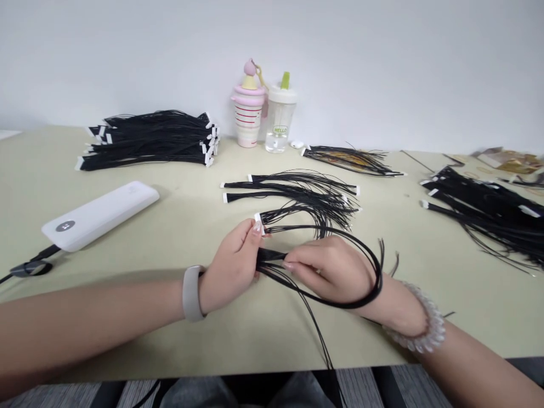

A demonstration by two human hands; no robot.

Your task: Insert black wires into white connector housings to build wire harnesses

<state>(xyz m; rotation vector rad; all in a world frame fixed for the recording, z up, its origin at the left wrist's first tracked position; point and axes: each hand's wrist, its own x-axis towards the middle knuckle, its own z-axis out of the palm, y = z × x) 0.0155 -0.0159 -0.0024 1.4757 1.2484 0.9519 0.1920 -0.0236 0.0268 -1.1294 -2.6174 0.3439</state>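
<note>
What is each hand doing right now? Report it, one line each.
Left hand: closed, holding black wires.
Right hand: closed, holding the same wires.

We are pinching a bundle of thin black wires [272,256] between both hands, a white-tipped connector [257,224] poking up beside our left hand [232,266]. Its loose strands [378,283] are looping around our right hand [329,269] and trailing downward.

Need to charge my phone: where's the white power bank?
In the head view, the power bank lies on the table, left of and beyond the left hand.
</note>
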